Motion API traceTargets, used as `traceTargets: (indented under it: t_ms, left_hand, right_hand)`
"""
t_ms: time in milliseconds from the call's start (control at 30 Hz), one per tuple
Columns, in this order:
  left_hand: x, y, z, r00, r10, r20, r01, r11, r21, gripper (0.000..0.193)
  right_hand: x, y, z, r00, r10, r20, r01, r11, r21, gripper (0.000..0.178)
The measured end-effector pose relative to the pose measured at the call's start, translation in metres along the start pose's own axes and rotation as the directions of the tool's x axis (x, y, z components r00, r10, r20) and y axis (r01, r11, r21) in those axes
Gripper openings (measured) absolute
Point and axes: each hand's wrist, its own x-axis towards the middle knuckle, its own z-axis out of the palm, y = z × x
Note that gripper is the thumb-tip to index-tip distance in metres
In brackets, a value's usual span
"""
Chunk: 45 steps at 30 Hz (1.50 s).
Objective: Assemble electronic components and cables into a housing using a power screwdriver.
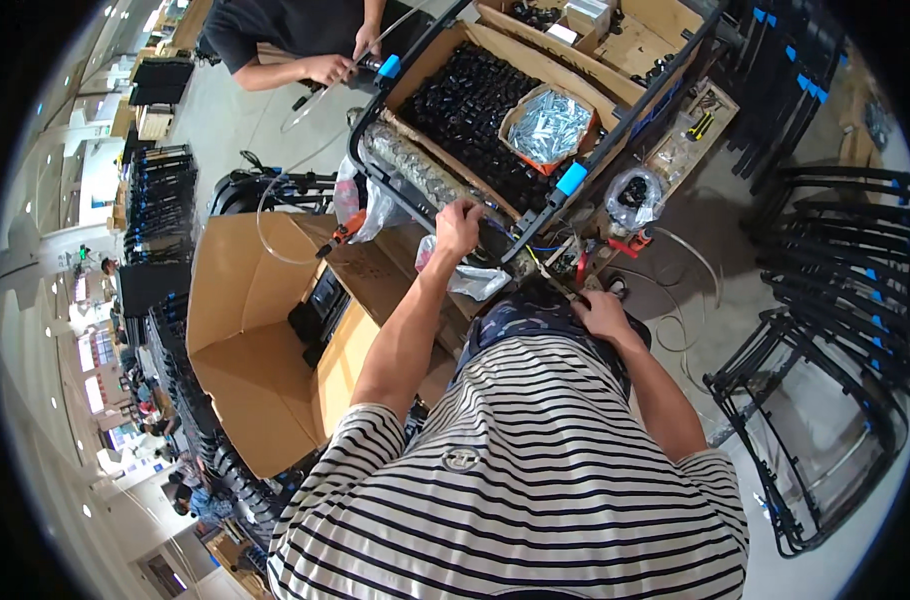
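Observation:
A black tubular frame (615,140) with blue end pieces lies across open cardboard boxes in front of me. At its near bar, my left hand (459,228) is closed with the fingers bent down; what they pinch is hidden. Close to my lap, my right hand (605,312) is closed around the end of a slim, dark and yellowish thing (547,272), whose kind I cannot make out. This runs up towards the frame's near corner. Under the frame, a box of small black parts (455,95) holds a smaller orange-edged box of silvery metal pins (550,128).
At left stands a large open carton (245,330), with an orange-and-black tool (343,232) by its rim. Across the frame, another person's hands (340,65) are at work. Clear hoses (690,250) trail at right, near stacked black frames (835,260).

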Motion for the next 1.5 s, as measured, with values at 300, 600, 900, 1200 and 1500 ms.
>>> traceTargets:
  t_ms: [300,600,900,1200,1500]
  left_hand:
    - [0.076,-0.062,-0.055,0.947,-0.06,-0.314,0.075,0.997,0.035,0.025]
    - [0.086,-0.082,-0.062,0.959,0.008,-0.285,-0.02,0.999,-0.039,0.022]
    - [0.087,-0.107,-0.071,0.944,0.174,-0.28,-0.091,0.953,0.288,0.021]
    - [-0.063,-0.022,-0.07,0.974,-0.226,0.0,0.209,0.9,-0.382,0.024]
    - [-0.123,0.057,0.061,0.71,-0.383,0.591,0.583,-0.15,-0.798,0.023]
  right_hand:
    - [0.051,-0.085,-0.036,0.985,0.156,-0.073,-0.094,0.842,0.531,0.039]
    - [0.072,-0.072,-0.028,0.849,0.512,0.134,-0.287,0.233,0.929,0.029]
    - [0.007,-0.152,-0.051,0.831,0.537,0.148,-0.385,0.363,0.849,0.008]
    - [0.036,-0.159,-0.069,0.896,0.42,0.141,-0.376,0.555,0.742,0.02]
    - [0.044,-0.143,-0.112,0.819,0.105,0.565,-0.549,0.431,0.716,0.013]
